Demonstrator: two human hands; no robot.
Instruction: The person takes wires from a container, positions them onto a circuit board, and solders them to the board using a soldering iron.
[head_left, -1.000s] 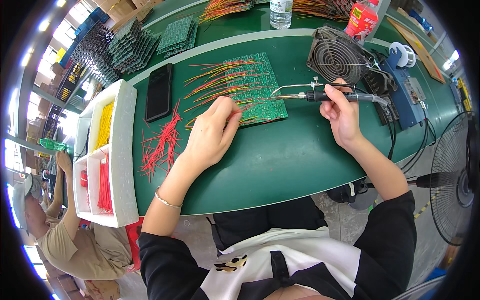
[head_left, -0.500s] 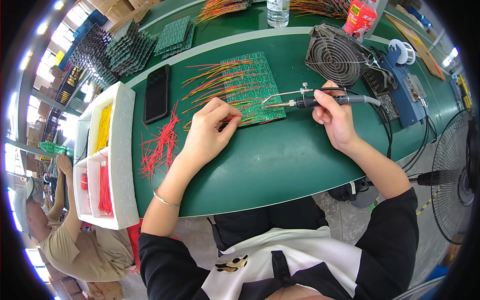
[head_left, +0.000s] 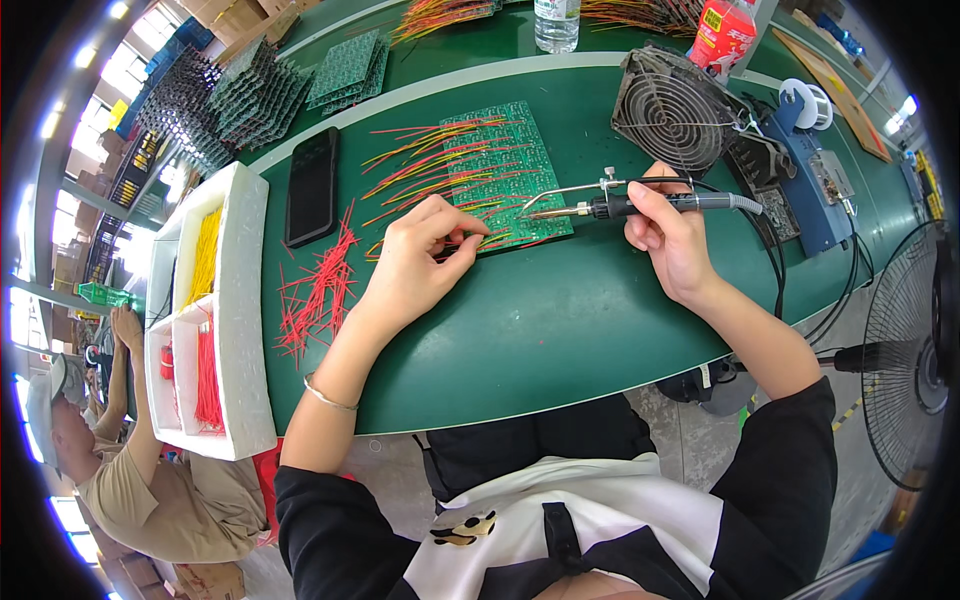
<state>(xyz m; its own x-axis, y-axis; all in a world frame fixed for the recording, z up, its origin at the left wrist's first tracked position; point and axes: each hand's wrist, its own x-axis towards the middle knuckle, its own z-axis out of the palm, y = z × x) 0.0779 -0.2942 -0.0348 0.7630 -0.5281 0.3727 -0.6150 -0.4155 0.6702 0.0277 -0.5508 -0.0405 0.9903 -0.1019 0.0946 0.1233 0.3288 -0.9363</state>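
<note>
at the green counter [head_left: 530,345], you work w/ both hands over a green circuit board [head_left: 528,165], which lies flat in front of you, red & yellow wires [head_left: 430,150] fanning out past its l. side. your r. hand [head_left: 672,235] grips a soldering iron [head_left: 615,206] by its dark handle, tip aimed l. over the board; can't tell if it touches. your l. hand [head_left: 418,258] is at the board's near edge, thumb & forefinger curled close together by the lower wires; can't tell if one's pinched btwn them.

tip & l. fingertips are near each other: if the iron's hot, a slip of either hand could burn you or scorch a wire's coating. wires lie so tight that a brushing knuckle could tug one loose or cross two. no clamp shows on the board, so a hard push might skid it. the grey cord [head_left: 750,204] trails r. toward the blue unit [head_left: 808,195]; a snag there could jerk the tip. loose red wires [head_left: 322,295] lie btwn your l. forearm & the white foam box [head_left: 248,330]; a wide elbow swing may scatter 'em.
</note>
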